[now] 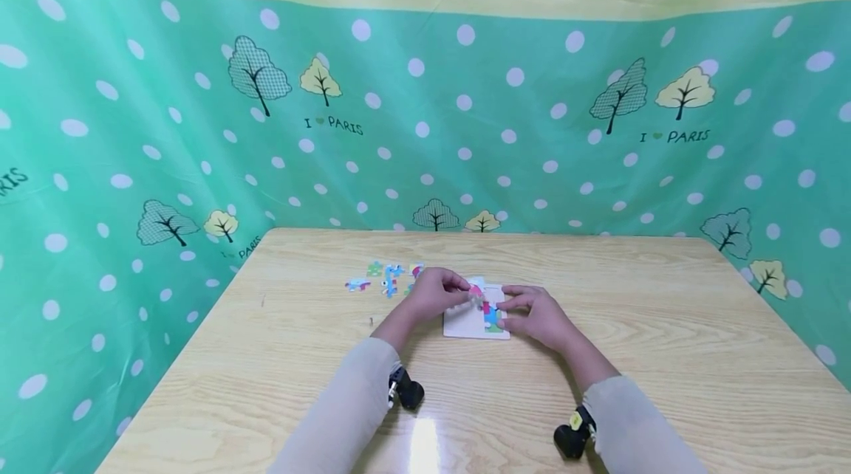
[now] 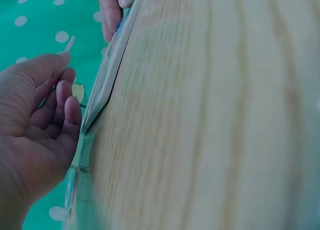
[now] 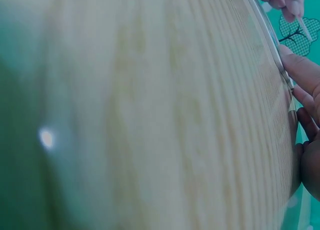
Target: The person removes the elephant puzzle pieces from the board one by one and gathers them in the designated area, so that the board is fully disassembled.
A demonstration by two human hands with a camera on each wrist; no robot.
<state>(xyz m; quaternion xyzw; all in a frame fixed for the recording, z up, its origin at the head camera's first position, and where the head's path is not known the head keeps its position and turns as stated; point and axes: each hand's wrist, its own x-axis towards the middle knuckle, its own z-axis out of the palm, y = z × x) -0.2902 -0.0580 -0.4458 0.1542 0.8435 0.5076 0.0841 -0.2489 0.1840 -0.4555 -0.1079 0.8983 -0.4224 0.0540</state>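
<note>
A white puzzle board (image 1: 463, 323) lies on the table, with blue, red and green puzzle pieces (image 1: 493, 317) set in its right part. Between thumb and finger, my left hand (image 1: 435, 293) pinches a pink and white puzzle piece (image 1: 475, 290) over the board. That piece shows edge-on as a thin sliver (image 2: 70, 43) in the left wrist view, its other fingers loosely curled. My right hand (image 1: 537, 317) rests at the board's right edge, thumb and fingers extended and touching the edge area. In the right wrist view the right thumb (image 3: 300, 69) lies against the board's rim.
Several loose puzzle pieces (image 1: 388, 283) lie left of the board, partly hidden behind my left hand. The wooden table (image 1: 638, 289) reaches back to a green dotted curtain (image 1: 465, 127). Small black devices (image 1: 410, 394) sit at both wrists.
</note>
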